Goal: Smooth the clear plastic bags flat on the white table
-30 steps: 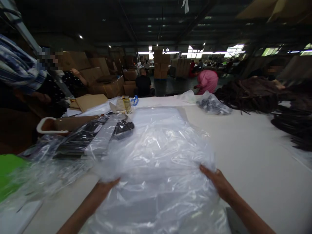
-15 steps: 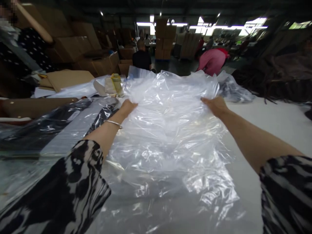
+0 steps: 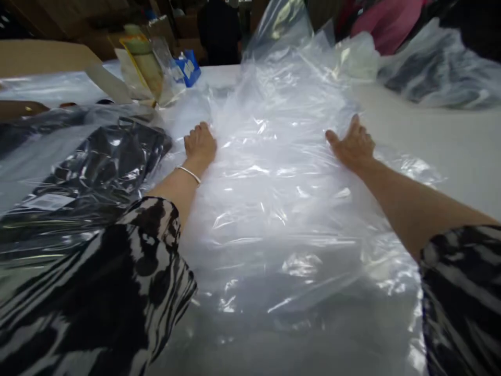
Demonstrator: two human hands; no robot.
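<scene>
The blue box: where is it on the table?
In the head view the blue box sits at the table's far left, beside a yellow-green packet, beyond the left hand.
</scene>
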